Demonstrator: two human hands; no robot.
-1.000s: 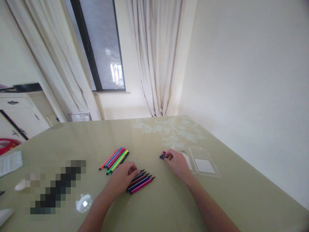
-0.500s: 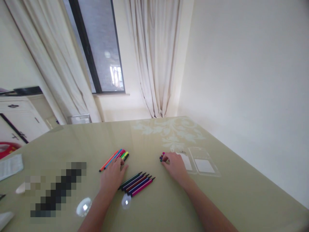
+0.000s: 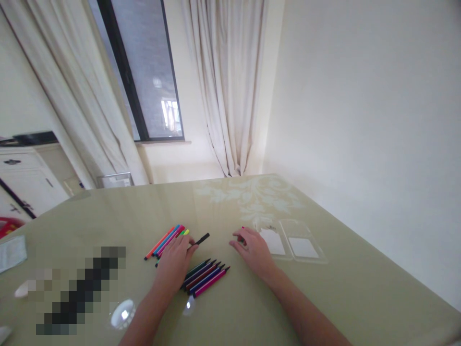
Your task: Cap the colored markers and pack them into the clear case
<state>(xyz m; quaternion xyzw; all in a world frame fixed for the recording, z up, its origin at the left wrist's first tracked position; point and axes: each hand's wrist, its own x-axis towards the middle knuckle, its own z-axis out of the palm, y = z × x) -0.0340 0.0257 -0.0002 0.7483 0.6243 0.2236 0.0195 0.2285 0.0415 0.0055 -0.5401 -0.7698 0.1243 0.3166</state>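
My left hand (image 3: 175,259) pinches a black felt-tip marker (image 3: 203,238), its black end pointing up and right past my fingers. Under and beyond that hand lies a bunch of markers (image 3: 161,242) in orange, blue, magenta, green and yellow, partly hidden by the fingers. Just right of my left wrist, a row of uncapped dark and pink markers (image 3: 207,278) lies side by side, black tips to the upper right. My right hand (image 3: 254,250) is curled, thumb and index finger apart, around small coloured marker caps; only a pink bit (image 3: 243,228) shows clearly.
A clear plastic case (image 3: 304,247) with white inserts lies right of my right hand on the table (image 3: 230,206). Toward the left are a blurred dark strip (image 3: 82,288), a round shiny object (image 3: 123,313) and a pale packet (image 3: 12,252). A wall borders the right side.
A black marker now sticks out to the right from my left hand, drawn away from the bunch. My right thumb and index finger have parted, and the caps show less.
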